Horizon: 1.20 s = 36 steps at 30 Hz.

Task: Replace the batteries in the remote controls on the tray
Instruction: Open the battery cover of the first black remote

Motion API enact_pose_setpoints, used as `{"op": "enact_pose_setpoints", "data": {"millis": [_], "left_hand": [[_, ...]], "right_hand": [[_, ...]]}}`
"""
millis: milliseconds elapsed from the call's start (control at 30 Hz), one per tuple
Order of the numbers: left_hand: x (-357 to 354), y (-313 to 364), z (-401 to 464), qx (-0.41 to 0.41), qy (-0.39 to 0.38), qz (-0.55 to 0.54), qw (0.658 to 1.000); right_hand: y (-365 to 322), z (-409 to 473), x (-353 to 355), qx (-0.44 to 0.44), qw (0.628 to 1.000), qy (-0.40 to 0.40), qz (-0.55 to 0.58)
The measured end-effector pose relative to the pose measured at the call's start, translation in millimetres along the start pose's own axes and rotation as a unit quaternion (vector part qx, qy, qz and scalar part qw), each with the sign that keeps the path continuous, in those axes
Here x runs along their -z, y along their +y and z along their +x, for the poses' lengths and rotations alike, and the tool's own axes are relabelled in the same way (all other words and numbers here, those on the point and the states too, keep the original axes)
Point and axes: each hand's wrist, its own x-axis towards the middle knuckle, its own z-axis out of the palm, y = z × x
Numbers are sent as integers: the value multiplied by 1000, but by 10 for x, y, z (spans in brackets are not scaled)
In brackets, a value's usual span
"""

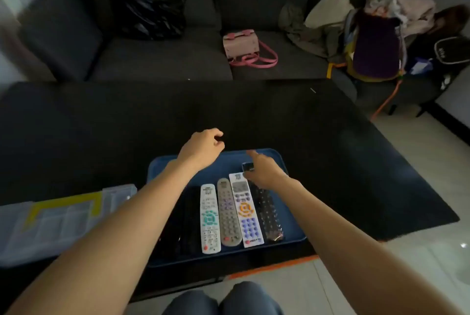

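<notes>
Head view, tray: a blue tray (162,169) sits on the near part of a dark table (101,123), its near edge close to the table's front edge.
Remotes: several lie side by side, lengthwise, on the tray. From the person's left: a black remote (189,220), partly hidden under the left forearm; a white remote with teal buttons (209,220); a grey remote (229,213); a white remote with orange and blue buttons (245,213); a dark remote (268,215) in a clear wrapper.
Left hand: the left hand (202,148) hovers over the tray's far left edge, palm down, fingers loosely curled toward the thumb; nothing shows between them.
Right hand: the right hand (262,169) reaches over the far ends of the two rightmost remotes, forefinger stretched out toward the tray's far rim.
Small dark object: a small dark object (248,167) shows at the right thumb side, just above the top of the orange-buttoned remote; I cannot tell whether the hand grips it or only covers it.
Box: a clear plastic compartment box (50,223) with a yellow handle rests on the table left of the tray.
Sofa: a dark sofa (165,60) stands beyond the table, bearing a black bag (147,11), a pink handbag (241,45) and a heap of clothes and bags (376,34).
Knees: the person's knees (223,299) in blue trousers show at the bottom edge.
</notes>
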Motion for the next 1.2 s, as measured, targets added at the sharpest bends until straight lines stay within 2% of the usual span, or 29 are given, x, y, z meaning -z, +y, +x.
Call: {"op": "enact_pose_setpoints", "data": {"millis": [100, 200, 333, 433, 533, 667, 733, 800, 867, 933, 1000, 1100, 1200], "left_hand": [[-463, -199, -134, -18, -48, -12, 999], [-837, -320, -312, -34, -75, 7, 997], [-995, -312, -468, -66, -59, 121, 989], [-1016, -272, -547, -70, -55, 160, 983], [-1020, -257, -533, -48, -48, 99, 993], [-931, -178, -506, -18, 18, -78, 997], [-865, -120, -510, 7, 20, -203, 979], [-787, -80, -561, 21, 1, -329, 944], [-723, -74, -647, 6, -2, -388, 922], [-698, -100, -726, -31, 24, -401, 915], [-689, -128, -767, -71, 65, -390, 916], [-716, -224, -736, -108, 124, -334, 928], [-802, -342, -726, -124, 185, -271, 936]], "right_hand": [[200, 20, -381, 13, 998, 11, -53], [371, -44, -567, 3, 998, 52, -39], [486, -103, -601, -52, 994, 83, 44], [557, -123, -580, -121, 974, 74, 176], [614, -115, -565, -132, 948, 70, 281], [534, -176, -501, -99, 906, 113, 396], [444, -230, -459, -52, 869, 89, 485], [302, -300, -447, -14, 811, 27, 585], [158, -367, -467, -11, 761, -26, 649], [50, -404, -494, -12, 745, -68, 663], [0, -412, -531, 1, 751, -89, 654], [9, -388, -596, 12, 745, -99, 660], [58, -372, -659, 4, 732, -141, 667]]}}
